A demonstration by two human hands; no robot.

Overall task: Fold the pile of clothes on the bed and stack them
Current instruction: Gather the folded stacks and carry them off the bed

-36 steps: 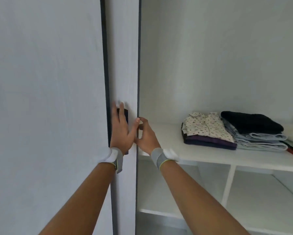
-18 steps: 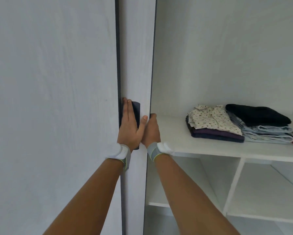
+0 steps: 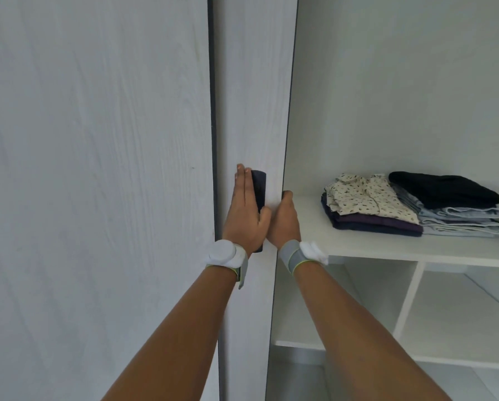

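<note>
Both arms reach forward. Left hand (image 3: 244,211) flat, fingers straight, pressed on the dark handle (image 3: 258,195) of the wardrobe door (image 3: 251,96). Right hand (image 3: 284,219) curls round the door's edge. 2 stacks of folded clothes (image 3: 410,208) sit on the shelf (image 3: 387,250), right.

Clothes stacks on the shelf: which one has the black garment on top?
The right stack, light blue folds under the black garment; the left stack is topped by a patterned shirt.
</note>
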